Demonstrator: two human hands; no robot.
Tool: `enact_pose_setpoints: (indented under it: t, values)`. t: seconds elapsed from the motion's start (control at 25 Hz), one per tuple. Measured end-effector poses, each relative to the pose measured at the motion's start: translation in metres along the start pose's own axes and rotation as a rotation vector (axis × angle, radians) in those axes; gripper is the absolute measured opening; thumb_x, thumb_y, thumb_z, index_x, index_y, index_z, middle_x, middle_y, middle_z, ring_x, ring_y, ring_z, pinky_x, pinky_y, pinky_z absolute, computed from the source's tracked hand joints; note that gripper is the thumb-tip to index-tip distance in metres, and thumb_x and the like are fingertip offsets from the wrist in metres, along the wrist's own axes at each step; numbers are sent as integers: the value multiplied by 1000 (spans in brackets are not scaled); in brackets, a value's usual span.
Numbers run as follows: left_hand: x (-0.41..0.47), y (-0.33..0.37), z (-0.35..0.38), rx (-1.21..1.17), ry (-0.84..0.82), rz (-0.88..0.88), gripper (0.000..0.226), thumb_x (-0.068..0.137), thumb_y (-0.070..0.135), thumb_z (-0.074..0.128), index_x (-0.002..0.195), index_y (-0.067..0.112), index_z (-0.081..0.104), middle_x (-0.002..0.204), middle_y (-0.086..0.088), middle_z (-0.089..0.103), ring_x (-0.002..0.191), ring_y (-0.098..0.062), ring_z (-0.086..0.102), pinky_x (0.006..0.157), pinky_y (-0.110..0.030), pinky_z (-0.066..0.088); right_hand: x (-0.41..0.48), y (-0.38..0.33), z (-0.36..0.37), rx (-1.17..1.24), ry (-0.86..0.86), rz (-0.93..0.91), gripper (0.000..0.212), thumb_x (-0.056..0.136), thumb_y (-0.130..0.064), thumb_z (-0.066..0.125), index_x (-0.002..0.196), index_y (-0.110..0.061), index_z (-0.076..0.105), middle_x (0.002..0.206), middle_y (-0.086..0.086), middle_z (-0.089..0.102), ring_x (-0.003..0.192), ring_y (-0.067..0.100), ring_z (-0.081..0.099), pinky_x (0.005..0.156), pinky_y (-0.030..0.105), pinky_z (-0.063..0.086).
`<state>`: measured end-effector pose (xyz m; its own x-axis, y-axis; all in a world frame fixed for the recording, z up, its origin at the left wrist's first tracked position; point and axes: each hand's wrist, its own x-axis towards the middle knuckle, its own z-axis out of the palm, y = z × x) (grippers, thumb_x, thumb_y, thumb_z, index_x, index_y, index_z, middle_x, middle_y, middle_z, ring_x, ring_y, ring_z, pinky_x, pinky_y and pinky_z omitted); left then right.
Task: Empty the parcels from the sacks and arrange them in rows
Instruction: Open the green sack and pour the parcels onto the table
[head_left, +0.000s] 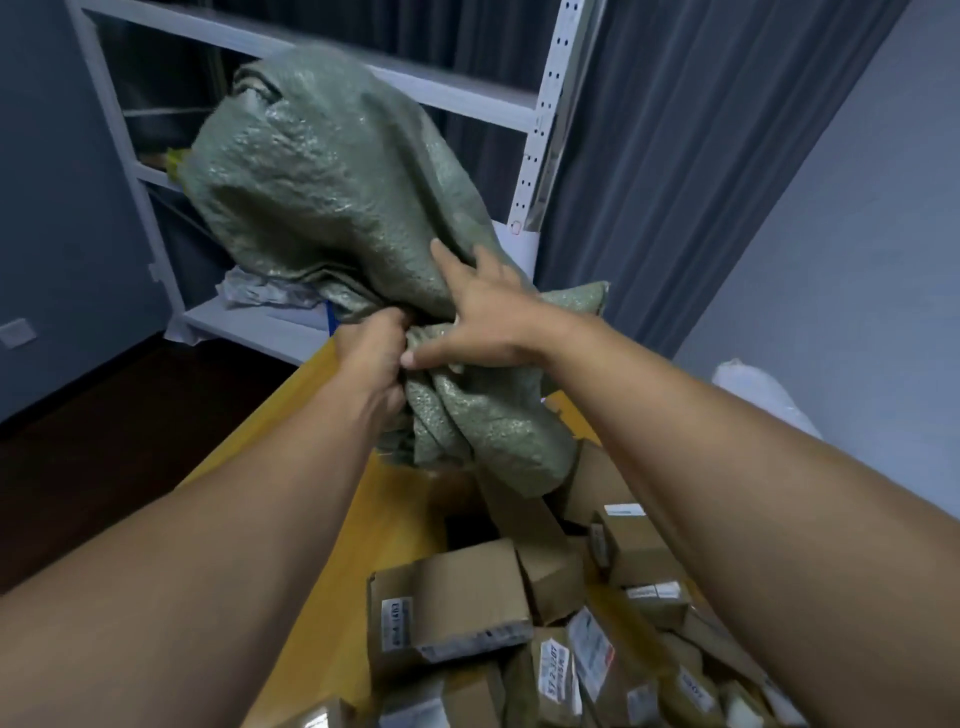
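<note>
A green woven sack (322, 176) is lifted above the far end of a yellow table (332, 571), its body billowing upward and its lower folds hanging toward the table. My left hand (376, 358) grips a bunched part of the sack. My right hand (483, 317) lies against the fabric beside it, index finger and thumb stretched straight. Several brown cardboard parcels (457, 603) with white labels lie in a loose heap on the table below my arms.
A white metal shelving unit (540, 119) stands behind the sack, with crumpled plastic (265, 291) on its lower shelf. Dark curtains hang to the right of it. A white plastic bag (758, 389) lies at the right. Dark floor shows on the left.
</note>
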<state>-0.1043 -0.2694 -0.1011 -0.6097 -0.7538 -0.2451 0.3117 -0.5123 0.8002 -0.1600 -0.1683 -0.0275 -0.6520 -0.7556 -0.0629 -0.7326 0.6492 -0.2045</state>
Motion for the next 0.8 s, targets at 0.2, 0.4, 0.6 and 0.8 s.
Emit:
enact_pose_setpoints:
  t: [0.2, 0.4, 0.6, 0.8]
  values:
    - [35, -3, -45, -178, -35, -183, 31, 84, 7, 54, 110, 4, 71, 106, -21, 73, 92, -38, 72, 81, -59, 57, 32, -48, 43, -143, -122, -7, 144, 64, -59, 86, 154, -35, -24, 164, 21, -16, 152, 44, -3, 118, 64, 21]
    - [69, -6, -63, -338, -210, -269, 41, 94, 13, 35, 120, 1, 65, 127, -21, 64, 118, -36, 61, 106, -50, 46, 74, -56, 70, -140, -87, -73, 131, 77, -38, 81, 156, -17, -21, 159, 24, 20, 139, 41, 39, 106, 50, 43]
    - [111, 0, -59, -193, -249, -280, 17, 89, 11, 54, 91, 8, 71, 94, -13, 73, 81, -27, 70, 91, -43, 53, 128, -28, 80, -184, 233, -102, 74, 88, -15, 61, 148, -8, 19, 120, 17, 62, 102, 38, 65, 72, 42, 47]
    - [162, -13, -44, 21, -173, -212, 13, 89, 13, 58, 95, 12, 70, 111, -4, 68, 109, -17, 58, 90, -38, 40, 192, 7, 69, -321, 385, -79, 59, 89, -4, 55, 142, -12, 32, 114, 15, 62, 98, 38, 62, 66, 40, 38]
